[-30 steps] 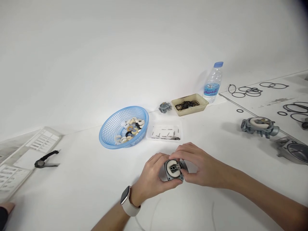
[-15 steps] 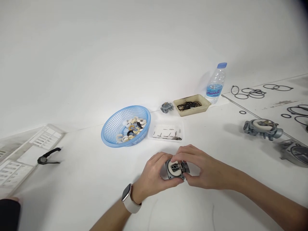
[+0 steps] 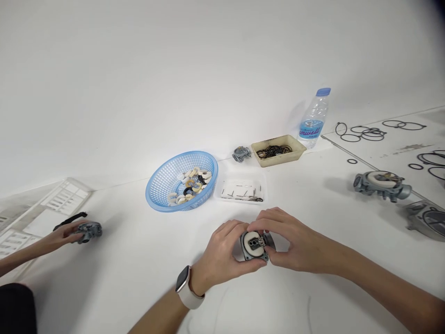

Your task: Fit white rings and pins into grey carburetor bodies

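A grey metal carburetor (image 3: pixel 246 251) with a white ring-shaped float (image 3: pixel 249 238) on its upturned face is held between my hands, low in the middle of the view. My left hand (image 3: pixel 225 250), with a watch on the wrist, wraps its fingers and thumb round the left and near sides. My right hand (image 3: pixel 290 239) closes on the right side, fingertips at the far edge and thumb at the near edge, beside the float's hinge. Whether a small pin is between those fingertips cannot be made out.
Beyond my hands are a blue basket (image 3: pixel 153 195) of floats, a clear tray (image 3: pixel 222 197) of pins and a beige tray (image 3: pixel 278 161) of black rings. A bottle (image 3: pixel 313 125) stands behind. Carburetors (image 3: pixel 380 184) and loose rings lie right. Another person's hand (image 3: pixel 64 234) holds a carburetor (image 3: pixel 88 231) left.
Another person's hand has come in from the left with a carburetor, near the black-handled tool. My hands keep their hold, with the carburetor's face tilted slightly more into view.
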A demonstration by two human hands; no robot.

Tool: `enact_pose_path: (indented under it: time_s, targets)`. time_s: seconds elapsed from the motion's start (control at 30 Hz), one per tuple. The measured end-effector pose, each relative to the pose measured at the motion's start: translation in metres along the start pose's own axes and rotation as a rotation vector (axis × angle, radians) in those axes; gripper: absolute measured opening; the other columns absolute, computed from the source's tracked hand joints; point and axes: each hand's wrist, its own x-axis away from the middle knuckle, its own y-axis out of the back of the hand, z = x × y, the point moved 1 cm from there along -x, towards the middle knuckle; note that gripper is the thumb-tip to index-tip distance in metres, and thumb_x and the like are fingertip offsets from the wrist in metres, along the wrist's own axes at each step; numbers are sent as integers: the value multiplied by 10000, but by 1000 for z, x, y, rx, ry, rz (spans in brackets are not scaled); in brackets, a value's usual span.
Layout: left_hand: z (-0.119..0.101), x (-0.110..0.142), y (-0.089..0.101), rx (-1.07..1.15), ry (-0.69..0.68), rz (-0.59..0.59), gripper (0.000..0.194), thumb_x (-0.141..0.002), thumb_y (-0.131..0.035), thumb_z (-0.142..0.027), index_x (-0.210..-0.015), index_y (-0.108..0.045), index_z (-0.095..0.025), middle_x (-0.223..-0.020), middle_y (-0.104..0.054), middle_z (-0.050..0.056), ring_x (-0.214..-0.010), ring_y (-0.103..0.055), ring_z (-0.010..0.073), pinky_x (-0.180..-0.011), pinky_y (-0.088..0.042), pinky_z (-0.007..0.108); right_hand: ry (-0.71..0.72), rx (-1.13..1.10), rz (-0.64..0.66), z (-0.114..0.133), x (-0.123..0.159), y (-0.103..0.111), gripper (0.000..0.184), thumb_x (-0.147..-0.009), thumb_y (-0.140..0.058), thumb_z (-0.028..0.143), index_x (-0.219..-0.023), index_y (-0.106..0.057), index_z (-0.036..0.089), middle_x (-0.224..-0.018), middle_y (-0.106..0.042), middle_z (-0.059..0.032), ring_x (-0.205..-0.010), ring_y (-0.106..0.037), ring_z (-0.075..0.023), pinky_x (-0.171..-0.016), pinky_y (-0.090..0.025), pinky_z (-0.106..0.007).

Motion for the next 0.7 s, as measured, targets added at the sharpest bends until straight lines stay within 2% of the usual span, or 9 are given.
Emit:
enact_pose_path:
  time_s: [0.2, 0.7]
  targets:
    - [-3, -1, 1, 44, 61, 20, 460, -763, -857, -302, -1151, -616, -240, -1098, -690, 40, -1033, -639, 247, -895, -528, 361, 9, -6, 34, 2, 1, 3, 460, -738, -576, 38, -1135, -621, 266, -975, -647, -21, -953, -599, -212, -951, -485, -387]
    - [-2, -3, 3, 70, 45, 16, 477, -799, -847, -355, -1202, -616, -249, -1111, -697, 39, -1041, -642, 239, -900, -528, 350, -53, -53, -24, -3, -2, -3, 418, -778, -561, 46, -1118, -642, 274, -970, -654, -11, -941, -604, -198, -888, -508, -343]
